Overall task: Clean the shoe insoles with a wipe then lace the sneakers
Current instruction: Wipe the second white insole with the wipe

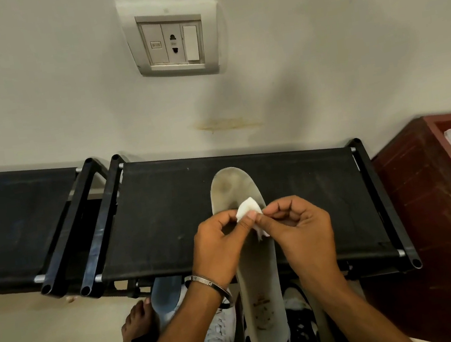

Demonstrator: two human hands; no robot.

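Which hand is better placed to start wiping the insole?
Probably the left hand: its thumb and fingers pinch most of the wipe directly over the insole. The right hand only pinches an edge.

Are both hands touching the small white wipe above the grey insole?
Touching. The head view shows the left hand and right hand each pinching the white wipe over the grey insole.

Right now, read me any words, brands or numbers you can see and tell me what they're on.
Bracelet on the left wrist: engraved letters, only "S" and "M" guessable, the rest blurred.
Insole heel: brown printed mark, too blurred to read.
Wall socket plate: tiny markings, unreadable.
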